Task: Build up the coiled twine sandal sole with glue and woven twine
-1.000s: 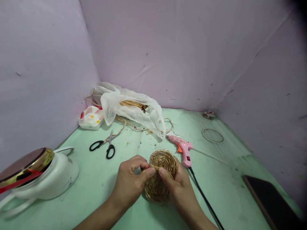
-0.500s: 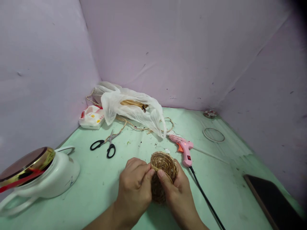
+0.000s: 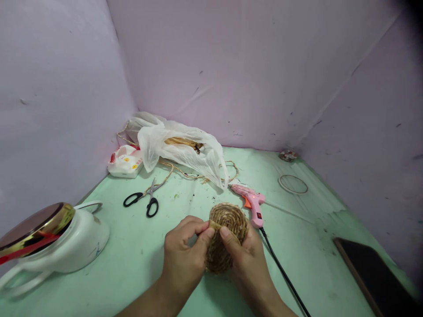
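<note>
l hand (image 3: pixel 185 252) & r hand (image 3: pixel 250 257) pinch round brown coiled-straw piece (image 3: pixel 228 214); pink plastic glue gun (image 3: pixel 254 202) nr r hand, on pale-green tabletop (image 3: pixel 128 251).

Beyond and right of the grip on the woven piece (image 3: pixel 228 213) lay the glue gun (image 3: pixel 254 204); farther right, the phone (image 3: pixel 376 279). Scissors (image 3: pixel 151 190) lay beyond and left, the handled vessel (image 3: pixel 81 242) farther left, the plastic bag (image 3: pixel 185 154) well behind.

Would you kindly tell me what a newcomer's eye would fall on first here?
Probably the coiled straw-coloured piece at lower centre, with the left hand and right hand pinching it. Next, perhaps, the pink glue gun lying just beyond the right hand on the green table.
</note>
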`<state>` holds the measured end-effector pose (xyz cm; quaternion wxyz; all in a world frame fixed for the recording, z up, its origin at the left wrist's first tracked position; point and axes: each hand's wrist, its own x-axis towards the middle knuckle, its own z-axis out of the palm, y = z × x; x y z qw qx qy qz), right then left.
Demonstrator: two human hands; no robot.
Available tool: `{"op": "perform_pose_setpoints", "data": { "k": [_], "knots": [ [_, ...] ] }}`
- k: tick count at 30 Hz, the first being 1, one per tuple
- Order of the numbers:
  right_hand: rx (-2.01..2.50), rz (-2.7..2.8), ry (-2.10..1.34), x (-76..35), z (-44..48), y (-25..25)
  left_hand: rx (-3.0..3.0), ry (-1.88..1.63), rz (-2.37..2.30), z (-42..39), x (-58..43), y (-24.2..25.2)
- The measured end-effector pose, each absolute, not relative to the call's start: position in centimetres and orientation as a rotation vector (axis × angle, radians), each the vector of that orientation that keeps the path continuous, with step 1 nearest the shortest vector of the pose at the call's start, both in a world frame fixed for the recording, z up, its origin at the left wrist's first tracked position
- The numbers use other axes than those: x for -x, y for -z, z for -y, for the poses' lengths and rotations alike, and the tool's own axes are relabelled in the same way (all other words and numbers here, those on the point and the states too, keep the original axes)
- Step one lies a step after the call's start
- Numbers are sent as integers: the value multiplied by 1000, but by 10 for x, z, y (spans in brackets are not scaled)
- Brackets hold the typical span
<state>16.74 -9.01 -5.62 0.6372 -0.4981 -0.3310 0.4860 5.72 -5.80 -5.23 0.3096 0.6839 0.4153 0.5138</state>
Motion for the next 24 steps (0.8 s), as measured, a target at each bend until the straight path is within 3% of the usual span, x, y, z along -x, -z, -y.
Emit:
{"op": "perform_pose_setpoints", "data": {
  "k": [7,13,18,24],
  "knots": [
    [946,468,-1243,-173,81,53,-2130,-1349,-1162,54,-51,45],
    [805,197,-1411,-186,74,52,-1691,-919,-1220,41,-37,36],
    [741,142,-1461,-181,76,53,-1531,-581,-986,40,-43,41],
    [906,356,-1362,-178,76,58,-1840,-698,-1162,53,-50,41]
  ]
}}
